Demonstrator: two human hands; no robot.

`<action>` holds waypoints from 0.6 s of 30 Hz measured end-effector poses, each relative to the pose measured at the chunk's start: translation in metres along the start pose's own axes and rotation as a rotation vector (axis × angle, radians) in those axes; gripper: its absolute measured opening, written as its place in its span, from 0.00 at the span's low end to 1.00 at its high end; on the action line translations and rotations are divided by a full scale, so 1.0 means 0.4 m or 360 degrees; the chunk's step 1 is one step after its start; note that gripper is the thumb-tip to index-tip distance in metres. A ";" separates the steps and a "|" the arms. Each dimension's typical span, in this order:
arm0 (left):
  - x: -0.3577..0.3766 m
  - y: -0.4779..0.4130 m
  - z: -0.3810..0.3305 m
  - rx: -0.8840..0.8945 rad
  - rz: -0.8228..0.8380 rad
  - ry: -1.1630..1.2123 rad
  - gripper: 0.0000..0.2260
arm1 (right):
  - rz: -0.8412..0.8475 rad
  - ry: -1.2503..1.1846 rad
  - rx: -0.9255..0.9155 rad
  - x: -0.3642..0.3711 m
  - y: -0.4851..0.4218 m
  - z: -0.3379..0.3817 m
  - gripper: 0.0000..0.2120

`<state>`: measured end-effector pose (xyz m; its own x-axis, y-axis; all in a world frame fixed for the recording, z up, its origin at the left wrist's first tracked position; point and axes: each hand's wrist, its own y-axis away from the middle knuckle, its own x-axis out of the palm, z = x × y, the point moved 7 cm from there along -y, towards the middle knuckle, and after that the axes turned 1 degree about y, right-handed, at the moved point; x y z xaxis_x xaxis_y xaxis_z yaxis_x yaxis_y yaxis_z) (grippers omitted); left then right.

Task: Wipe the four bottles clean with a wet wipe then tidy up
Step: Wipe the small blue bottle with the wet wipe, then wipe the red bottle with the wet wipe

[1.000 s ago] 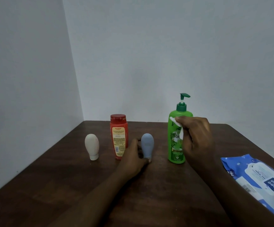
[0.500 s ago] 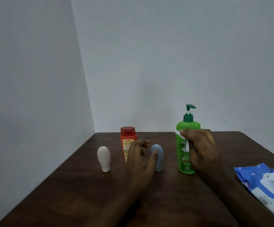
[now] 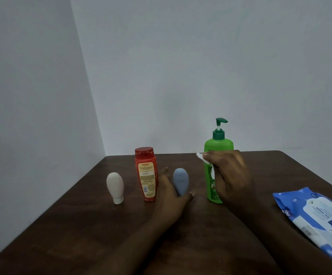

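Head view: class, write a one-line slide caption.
Right hand presses a wet wipe against the green pump bottle; left hand grips the blue bottle.

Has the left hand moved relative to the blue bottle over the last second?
Yes. A half second ago the left hand was lifted off the blue bottle; now it is back down around its base.

Dark brown wooden table (image 3: 82, 225) with a rounded far right corner sits in a room corner, its left and far edges against 2 plain pale grey-white walls (image 3: 181, 66).
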<state>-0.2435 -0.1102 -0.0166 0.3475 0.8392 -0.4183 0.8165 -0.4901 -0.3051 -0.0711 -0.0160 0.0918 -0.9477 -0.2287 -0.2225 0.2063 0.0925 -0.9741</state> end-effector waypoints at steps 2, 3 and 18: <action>-0.009 -0.001 -0.003 0.0003 -0.0025 0.0043 0.54 | 0.0004 -0.0016 -0.0003 0.003 -0.001 0.006 0.15; -0.017 0.000 -0.008 0.0012 -0.0069 0.0051 0.52 | 0.0008 -0.0015 0.0002 0.003 -0.001 0.008 0.16; -0.394 -0.033 -0.211 0.0659 -0.0947 -0.0031 0.08 | 0.0077 -0.0049 0.0061 0.023 0.009 -0.003 0.15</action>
<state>-0.2703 -0.2161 0.1257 -0.1129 0.9891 -0.0946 0.6219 -0.0039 -0.7831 -0.0794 -0.0167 0.0861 -0.9286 -0.2546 -0.2702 0.2617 0.0671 -0.9628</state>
